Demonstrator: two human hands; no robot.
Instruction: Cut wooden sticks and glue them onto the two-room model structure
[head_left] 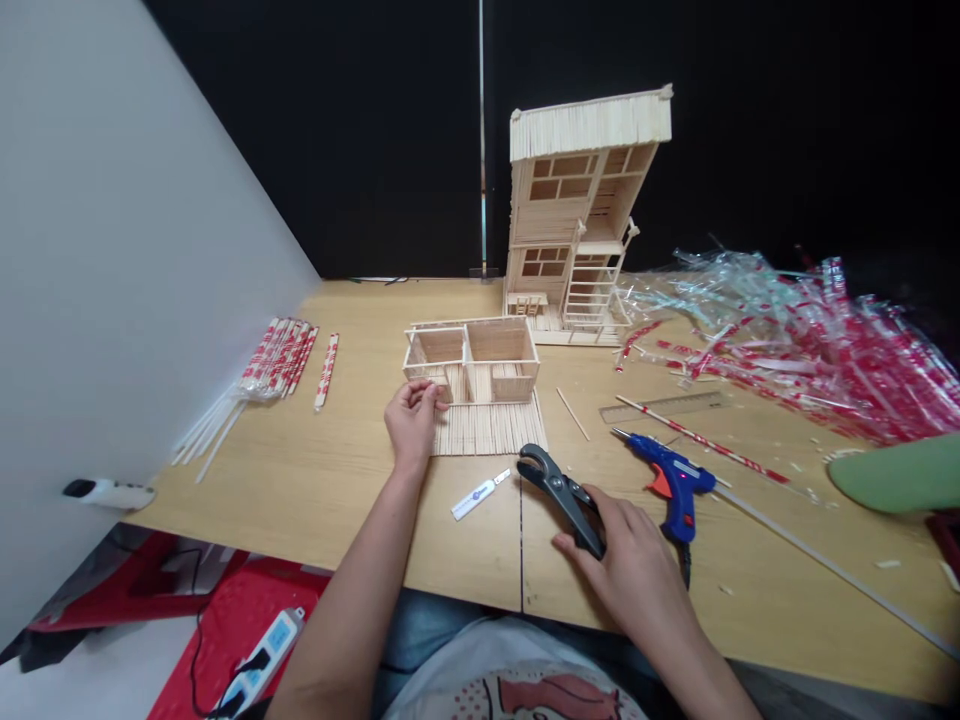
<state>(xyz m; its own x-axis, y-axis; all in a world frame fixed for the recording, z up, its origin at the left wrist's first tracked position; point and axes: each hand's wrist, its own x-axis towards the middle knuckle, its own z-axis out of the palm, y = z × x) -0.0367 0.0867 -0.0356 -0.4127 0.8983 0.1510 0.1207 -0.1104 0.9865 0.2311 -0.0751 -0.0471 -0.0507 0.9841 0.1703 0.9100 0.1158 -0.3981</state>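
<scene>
My left hand (pixel 412 415) is closed in a pinch at the front left corner of a small roofless stick model (pixel 502 385); whether its fingertips hold a stick is too small to tell. The model has two compartments and a slatted floor (pixel 491 430) reaching forward. My right hand (pixel 626 550) is wrapped round the handles of a dark grey cutter (pixel 559 490), its jaws pointing up and left. Between the hands a small white cutter knife (pixel 480 496) lies on the table. Right of the model is one thin stick (pixel 573 414).
A tall stick house (pixel 577 215) stands behind. Blue glue gun (pixel 671 480), ruler (pixel 660 406) and wrapped chopsticks (pixel 705 440) lie right, before a heap of plastic wrappers (pixel 810 340). Bundled chopsticks (pixel 277 358) lie left. A green object (pixel 896 475) is at the right edge.
</scene>
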